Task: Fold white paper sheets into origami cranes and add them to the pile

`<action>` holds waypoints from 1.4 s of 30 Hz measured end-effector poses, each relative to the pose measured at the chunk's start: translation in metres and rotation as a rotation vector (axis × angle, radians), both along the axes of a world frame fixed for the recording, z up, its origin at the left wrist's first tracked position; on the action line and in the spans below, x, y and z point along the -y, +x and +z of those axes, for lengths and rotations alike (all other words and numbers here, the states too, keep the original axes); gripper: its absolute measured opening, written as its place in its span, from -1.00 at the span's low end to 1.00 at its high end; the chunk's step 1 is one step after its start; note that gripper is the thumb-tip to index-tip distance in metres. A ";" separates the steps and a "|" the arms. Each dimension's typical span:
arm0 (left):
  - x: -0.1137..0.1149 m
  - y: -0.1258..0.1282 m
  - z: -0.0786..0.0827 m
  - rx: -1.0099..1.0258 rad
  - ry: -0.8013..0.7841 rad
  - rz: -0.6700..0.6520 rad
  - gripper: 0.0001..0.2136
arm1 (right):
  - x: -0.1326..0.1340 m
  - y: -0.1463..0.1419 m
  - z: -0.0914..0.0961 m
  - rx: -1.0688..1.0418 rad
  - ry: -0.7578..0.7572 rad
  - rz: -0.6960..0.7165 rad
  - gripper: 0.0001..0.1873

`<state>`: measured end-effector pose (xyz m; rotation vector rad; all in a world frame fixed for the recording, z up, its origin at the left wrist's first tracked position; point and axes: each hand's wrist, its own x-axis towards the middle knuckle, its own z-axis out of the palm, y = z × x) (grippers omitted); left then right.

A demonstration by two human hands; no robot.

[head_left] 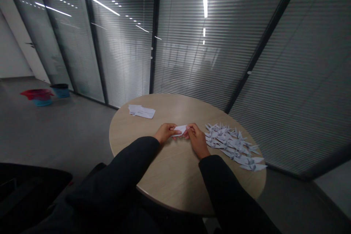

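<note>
My left hand (165, 133) and my right hand (196, 139) meet above the middle of a round wooden table (175, 175), both pinching a folded white paper piece (180, 130) between the fingers. Just right of my right hand lies a heap of several folded paper cranes (230, 142), spreading toward the table's right edge. At the far side, a small stack of white paper sheets (141, 111) lies flat on the wood, well apart from both hands.
Glass partition walls with slatted blinds (192, 51) curve behind the table. A red basin on a blue bucket (37, 96) and a dark-rimmed blue bin (60, 90) stand on the grey floor at the left. A dark chair (33, 190) sits at lower left.
</note>
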<state>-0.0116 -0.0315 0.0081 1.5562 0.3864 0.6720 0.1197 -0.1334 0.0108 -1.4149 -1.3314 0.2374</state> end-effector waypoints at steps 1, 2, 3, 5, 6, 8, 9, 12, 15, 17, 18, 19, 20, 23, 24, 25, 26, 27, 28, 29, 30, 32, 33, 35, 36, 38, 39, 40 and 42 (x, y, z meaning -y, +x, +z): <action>0.001 0.000 0.001 -0.005 0.003 -0.004 -0.58 | 0.000 0.001 0.000 0.029 0.002 -0.026 -0.70; 0.002 0.000 0.002 -0.009 0.004 -0.013 -0.58 | 0.000 0.001 -0.001 0.057 0.001 -0.053 -0.70; 0.002 0.000 0.003 -0.014 0.002 -0.026 -0.57 | 0.000 0.002 -0.001 0.081 0.000 -0.079 -0.70; 0.003 0.000 0.003 -0.017 -0.011 -0.050 -0.55 | -0.001 0.004 -0.002 0.113 -0.005 -0.112 -0.72; 0.002 0.000 0.003 -0.017 -0.019 -0.055 -0.54 | -0.001 0.004 -0.003 0.113 -0.009 -0.119 -0.72; 0.002 0.000 0.002 -0.014 -0.028 -0.047 -0.53 | -0.003 0.006 -0.004 0.064 -0.008 -0.112 -0.73; 0.001 0.000 0.001 -0.012 -0.031 -0.038 -0.53 | -0.004 0.006 -0.005 0.011 0.001 -0.097 -0.73; 0.001 -0.001 0.001 -0.002 -0.048 -0.019 -0.52 | -0.007 0.006 -0.005 -0.200 0.032 -0.013 -0.58; 0.004 -0.002 0.003 0.003 -0.044 -0.020 -0.53 | -0.008 0.005 -0.004 -0.293 -0.009 0.100 -0.50; 0.006 -0.004 0.006 -0.002 -0.038 -0.025 -0.55 | -0.007 0.004 -0.003 -0.282 -0.047 0.141 -0.60; 0.007 -0.004 0.007 -0.006 -0.037 -0.026 -0.55 | -0.007 0.003 -0.002 -0.275 -0.054 0.140 -0.64; 0.008 -0.004 0.008 -0.010 -0.037 -0.026 -0.56 | -0.006 0.003 -0.001 -0.272 -0.053 0.124 -0.66; 0.009 -0.004 0.008 -0.016 -0.036 -0.024 -0.57 | -0.005 0.003 0.000 -0.276 -0.047 0.101 -0.67; 0.008 -0.004 0.008 -0.028 -0.030 -0.015 -0.56 | -0.002 0.002 0.003 -0.265 -0.034 0.053 -0.70; 0.008 -0.003 0.007 -0.031 -0.029 -0.010 -0.55 | -0.001 0.002 0.004 -0.246 -0.030 0.048 -0.70; 0.007 -0.003 0.006 -0.033 -0.026 -0.006 -0.55 | 0.000 0.002 0.006 -0.225 -0.025 0.044 -0.70; 0.007 -0.003 0.005 -0.034 -0.021 -0.003 -0.54 | 0.001 0.003 0.006 -0.206 -0.020 0.041 -0.69; 0.006 -0.002 0.005 -0.032 -0.012 -0.002 -0.54 | 0.001 0.003 0.006 -0.195 -0.016 0.038 -0.68; 0.005 -0.002 0.004 -0.026 0.000 0.002 -0.53 | 0.001 0.004 0.006 -0.195 -0.013 0.036 -0.69; 0.005 -0.002 0.003 -0.018 0.016 0.009 -0.53 | 0.000 0.004 0.006 -0.203 -0.014 0.037 -0.69; 0.004 -0.002 0.002 -0.006 0.030 0.021 -0.52 | 0.000 0.005 0.005 -0.215 -0.020 0.041 -0.70; 0.002 -0.002 0.001 0.018 0.044 0.043 -0.51 | -0.002 0.006 0.004 -0.240 -0.046 0.056 -0.71; 0.001 -0.002 0.001 0.027 0.044 0.050 -0.50 | -0.002 0.006 0.004 -0.250 -0.061 0.064 -0.71; -0.001 -0.003 0.001 0.034 0.038 0.050 -0.49 | -0.003 0.006 0.003 -0.260 -0.085 0.075 -0.72; -0.001 -0.003 0.000 0.032 0.037 0.050 -0.49 | -0.003 0.005 0.003 -0.261 -0.090 0.077 -0.73; -0.002 -0.003 0.000 0.019 0.056 0.055 -0.51 | -0.003 0.004 0.004 -0.256 -0.091 0.082 -0.73; -0.002 -0.003 0.000 0.011 0.074 0.055 -0.52 | -0.003 0.003 0.004 -0.250 -0.090 0.087 -0.72; -0.002 -0.003 0.000 0.002 0.094 0.050 -0.54 | -0.003 0.003 0.003 -0.244 -0.090 0.095 -0.72; -0.001 -0.003 -0.001 -0.011 0.131 0.028 -0.57 | -0.003 0.002 0.002 -0.235 -0.100 0.119 -0.70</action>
